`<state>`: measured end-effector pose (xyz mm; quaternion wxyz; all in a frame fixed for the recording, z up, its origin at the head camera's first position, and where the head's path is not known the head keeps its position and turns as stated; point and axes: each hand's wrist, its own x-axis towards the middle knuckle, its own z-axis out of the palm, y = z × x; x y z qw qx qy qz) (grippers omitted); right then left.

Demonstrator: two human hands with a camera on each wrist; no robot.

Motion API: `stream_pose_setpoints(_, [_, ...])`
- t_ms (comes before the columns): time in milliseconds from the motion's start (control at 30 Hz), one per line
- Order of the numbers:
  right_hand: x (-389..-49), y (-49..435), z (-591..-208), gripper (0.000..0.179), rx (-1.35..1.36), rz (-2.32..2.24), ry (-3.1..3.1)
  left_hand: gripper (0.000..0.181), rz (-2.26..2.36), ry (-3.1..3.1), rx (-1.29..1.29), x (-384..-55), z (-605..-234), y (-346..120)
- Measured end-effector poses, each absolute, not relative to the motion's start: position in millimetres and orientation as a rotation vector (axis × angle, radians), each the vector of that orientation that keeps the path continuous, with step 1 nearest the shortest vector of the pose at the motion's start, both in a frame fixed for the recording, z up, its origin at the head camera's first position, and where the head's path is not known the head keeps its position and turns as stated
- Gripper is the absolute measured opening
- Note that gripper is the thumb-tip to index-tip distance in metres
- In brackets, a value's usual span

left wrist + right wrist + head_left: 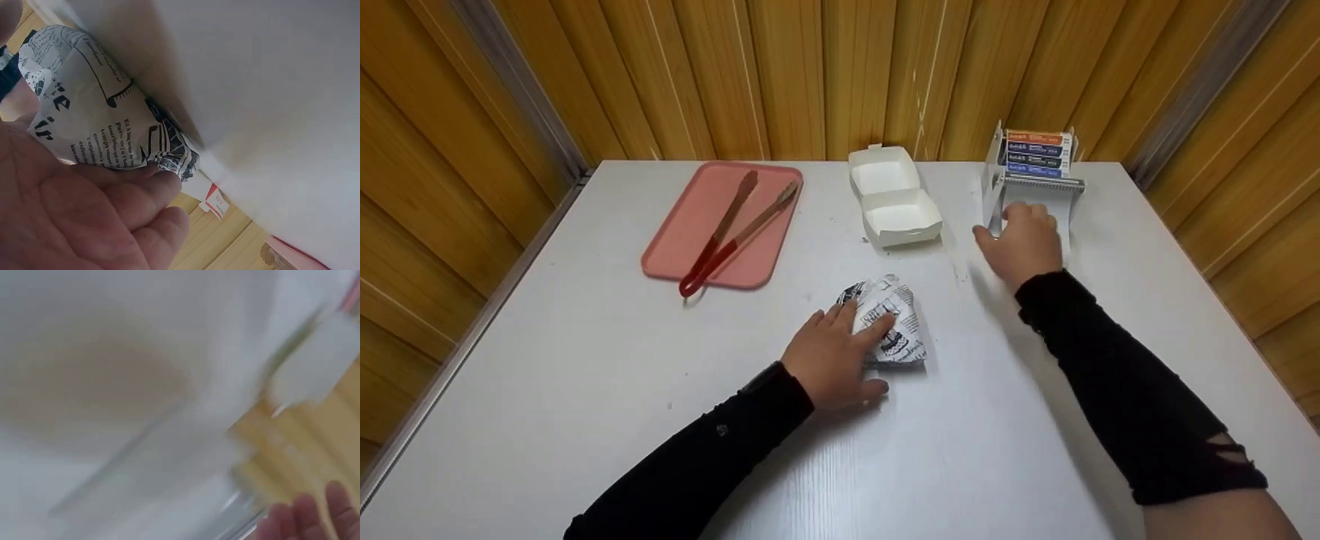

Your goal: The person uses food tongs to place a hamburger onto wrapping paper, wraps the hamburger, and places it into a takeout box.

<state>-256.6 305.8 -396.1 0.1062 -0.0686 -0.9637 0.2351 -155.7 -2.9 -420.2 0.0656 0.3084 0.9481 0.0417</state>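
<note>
My left hand (pixel 836 356) lies against a parcel wrapped in black-and-white printed paper (pixel 894 330), its fingers extended over the top and near side. In the left wrist view, the fingers (pixel 143 194) run straight alongside the printed paper parcel (pixel 95 107); its contents are hidden. Over at the back right, my right hand (pixel 1024 244) is in front of a label dispenser (pixel 1035 157) with coloured printed strips and a toothed edge. The fingers (pixel 304 512) look extended and hold nothing visible in the blurred right wrist view. Whether they touch the dispenser I cannot tell.
An open white takeaway box (pixel 896 214) stands at the middle back. To its left lies a pink tray (pixel 667 244), with red-handled tongs (pixel 709 266) resting on it and overhanging the near edge. Wooden panelling (pixel 780 75) borders the white table (pixel 585 390) behind.
</note>
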Motion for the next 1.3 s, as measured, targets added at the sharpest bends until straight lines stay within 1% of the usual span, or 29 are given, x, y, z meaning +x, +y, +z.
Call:
stream_pose_setpoints(100, [-268,324,-401,0.078,-0.406,0.449,-2.903,0.095,0.115,2.864,0.908,-156,-420,-2])
stream_pose_setpoints(200, [-275,332,-407,0.086,-0.477,0.308,-2.976,0.095,0.105,2.865,0.895,-156,-421,-1])
stream_pose_setpoints(333, [-281,335,-409,0.079,-0.517,0.27,-2.997,0.094,0.109,2.867,0.901,-157,-422,1])
stream_pose_setpoints(500, [-285,337,-406,0.053,-0.528,0.25,-3.026,0.093,0.103,2.876,0.908,-160,-423,2])
stream_pose_setpoints(600, [-285,338,-406,0.037,-0.461,0.195,-3.033,0.093,0.094,2.878,0.911,-162,-423,2])
stream_pose_setpoints(700, [-283,340,-410,0.029,-0.36,0.101,-3.028,0.093,0.098,2.879,0.909,-162,-422,2])
stream_pose_setpoints(833, [-279,338,-414,0.027,-0.276,0.025,-2.998,0.093,0.099,2.874,0.905,-163,-422,1])
stream_pose_setpoints(1300, [-274,325,-418,0.034,-0.208,-0.151,-3.019,0.094,0.072,2.862,0.895,-164,-420,1])
